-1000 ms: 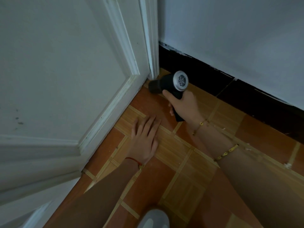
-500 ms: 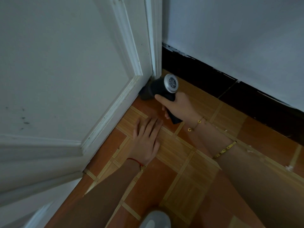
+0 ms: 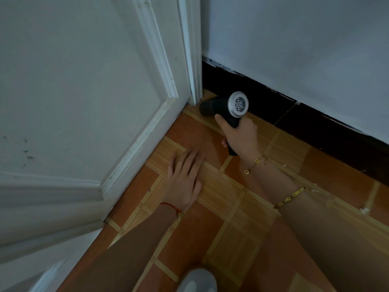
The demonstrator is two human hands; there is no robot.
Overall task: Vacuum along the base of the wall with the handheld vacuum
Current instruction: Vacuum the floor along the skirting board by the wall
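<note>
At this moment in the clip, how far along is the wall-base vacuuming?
Nothing shows as finished. In hand: the right hand grips the handheld vacuum, nozzle at the corner where the door frame meets the black baseboard; the left hand lies flat on the floor. Left: the baseboard run to the right, where pale specks lie.

A right hand (image 3: 240,137) grips a black handheld vacuum (image 3: 223,109), nozzle at the far corner where white door (image 3: 84,91) meets dark baseboard (image 3: 315,125). The left hand (image 3: 185,180) lies flat on the tiled floor (image 3: 231,228).
</note>
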